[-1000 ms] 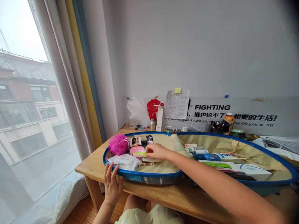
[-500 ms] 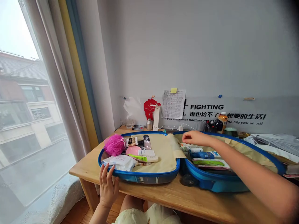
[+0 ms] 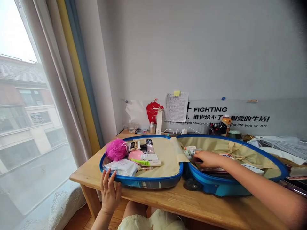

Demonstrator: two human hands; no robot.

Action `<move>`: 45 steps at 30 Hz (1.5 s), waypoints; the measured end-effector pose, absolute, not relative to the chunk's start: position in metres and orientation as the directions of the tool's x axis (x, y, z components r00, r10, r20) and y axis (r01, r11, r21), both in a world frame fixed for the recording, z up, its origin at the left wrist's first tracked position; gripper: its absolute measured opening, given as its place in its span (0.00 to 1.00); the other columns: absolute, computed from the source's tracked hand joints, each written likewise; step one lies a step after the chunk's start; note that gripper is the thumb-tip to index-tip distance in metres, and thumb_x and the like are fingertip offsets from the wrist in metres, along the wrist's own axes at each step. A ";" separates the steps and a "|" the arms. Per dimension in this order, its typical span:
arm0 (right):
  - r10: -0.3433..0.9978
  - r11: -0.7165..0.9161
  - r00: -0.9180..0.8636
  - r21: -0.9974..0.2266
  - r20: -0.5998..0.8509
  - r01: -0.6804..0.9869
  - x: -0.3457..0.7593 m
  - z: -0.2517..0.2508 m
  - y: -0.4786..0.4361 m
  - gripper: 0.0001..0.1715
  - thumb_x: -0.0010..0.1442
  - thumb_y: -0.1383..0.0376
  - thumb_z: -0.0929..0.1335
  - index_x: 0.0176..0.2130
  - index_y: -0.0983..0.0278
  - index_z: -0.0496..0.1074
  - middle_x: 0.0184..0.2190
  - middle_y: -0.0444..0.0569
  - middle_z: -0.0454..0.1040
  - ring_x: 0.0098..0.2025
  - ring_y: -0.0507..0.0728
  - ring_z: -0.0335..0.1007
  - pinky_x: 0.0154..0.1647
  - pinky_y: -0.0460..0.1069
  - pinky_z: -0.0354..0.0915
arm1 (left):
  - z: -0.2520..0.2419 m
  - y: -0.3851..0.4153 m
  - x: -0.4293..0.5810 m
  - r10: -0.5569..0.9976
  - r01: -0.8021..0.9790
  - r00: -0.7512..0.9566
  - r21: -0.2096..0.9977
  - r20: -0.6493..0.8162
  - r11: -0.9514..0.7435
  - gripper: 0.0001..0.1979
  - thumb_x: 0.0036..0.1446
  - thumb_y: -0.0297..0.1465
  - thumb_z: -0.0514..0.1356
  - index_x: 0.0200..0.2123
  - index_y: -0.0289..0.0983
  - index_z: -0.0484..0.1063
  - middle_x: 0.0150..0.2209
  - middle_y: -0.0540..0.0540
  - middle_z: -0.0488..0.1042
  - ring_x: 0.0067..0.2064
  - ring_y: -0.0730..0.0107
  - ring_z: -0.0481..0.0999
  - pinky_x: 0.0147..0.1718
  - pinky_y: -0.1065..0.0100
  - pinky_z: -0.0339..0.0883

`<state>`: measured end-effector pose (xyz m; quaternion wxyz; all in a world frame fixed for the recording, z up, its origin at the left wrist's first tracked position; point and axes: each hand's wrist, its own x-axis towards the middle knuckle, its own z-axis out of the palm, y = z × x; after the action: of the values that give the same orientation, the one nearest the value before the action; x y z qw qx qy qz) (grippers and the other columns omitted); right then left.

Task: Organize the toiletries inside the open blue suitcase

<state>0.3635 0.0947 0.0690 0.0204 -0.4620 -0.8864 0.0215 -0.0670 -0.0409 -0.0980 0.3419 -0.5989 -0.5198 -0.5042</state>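
An open blue suitcase (image 3: 153,184) lies on the wooden table, its two halves side by side. My left hand (image 3: 110,195) rests at the front left rim with its fingers stretched out, holding nothing. Beside it, inside the left half, are a white soft pack (image 3: 123,166), a pink bath puff (image 3: 116,149), a pink oval case (image 3: 136,155) and a green-and-white box (image 3: 146,162). My right hand (image 3: 208,159) reaches down into the right half, fingers curled; what they close on is hidden. Small white-and-green bottles (image 3: 189,153) lie just left of it.
The suitcase's wheel (image 3: 192,184) sits at the table's front edge (image 3: 168,201). Behind stand an orange bottle (image 3: 225,123), a small silver jar (image 3: 152,128) and a tall white box (image 3: 159,122). Papers and bags (image 3: 283,148) are piled at the right. A curtain (image 3: 59,80) hangs on the left.
My right hand has moved down and slightly right, into the right half over the blue tube and green packet, which it now hides. My left hand stays at the rim.
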 end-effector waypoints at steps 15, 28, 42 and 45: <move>0.715 0.533 -0.261 -0.263 0.649 0.805 0.364 0.156 0.107 0.18 0.61 0.59 0.60 0.46 0.60 0.72 0.44 0.52 0.75 0.39 0.57 0.74 0.40 0.52 0.67 | -0.099 -0.040 -0.066 0.276 0.968 -0.059 0.123 0.959 -0.220 0.25 0.63 0.27 0.50 0.64 0.39 0.53 0.65 0.36 0.53 0.70 0.53 0.45 0.65 0.46 0.47; 0.750 0.618 -0.520 -0.711 0.407 0.335 0.166 0.064 0.082 0.05 0.54 0.65 0.65 0.34 0.62 0.71 0.34 0.46 0.76 0.34 0.51 0.73 0.38 0.47 0.68 | -0.103 -0.038 -0.068 0.283 0.967 -0.059 0.125 0.957 -0.220 0.26 0.63 0.28 0.51 0.64 0.39 0.52 0.66 0.36 0.53 0.70 0.53 0.45 0.65 0.47 0.47; 0.676 0.654 -0.715 -0.593 0.180 0.469 0.177 0.074 0.077 0.09 0.53 0.65 0.67 0.34 0.59 0.77 0.39 0.46 0.79 0.44 0.57 0.74 0.48 0.51 0.66 | -0.103 -0.039 -0.069 0.279 0.966 -0.046 0.114 0.959 -0.232 0.27 0.63 0.27 0.51 0.65 0.39 0.51 0.66 0.37 0.52 0.70 0.55 0.44 0.66 0.50 0.43; 0.729 0.628 -0.661 -0.556 0.178 0.544 0.215 0.096 0.084 0.14 0.57 0.60 0.64 0.40 0.60 0.76 0.40 0.47 0.78 0.43 0.56 0.73 0.46 0.51 0.66 | -0.101 -0.039 -0.068 0.276 0.966 -0.046 0.113 0.960 -0.232 0.28 0.63 0.27 0.51 0.65 0.39 0.51 0.66 0.37 0.52 0.70 0.55 0.45 0.66 0.49 0.44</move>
<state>0.2154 0.0842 0.0957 0.1973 -0.3617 -0.8805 0.2346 -0.0683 -0.0393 -0.1015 0.3415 -0.6003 -0.5172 -0.5056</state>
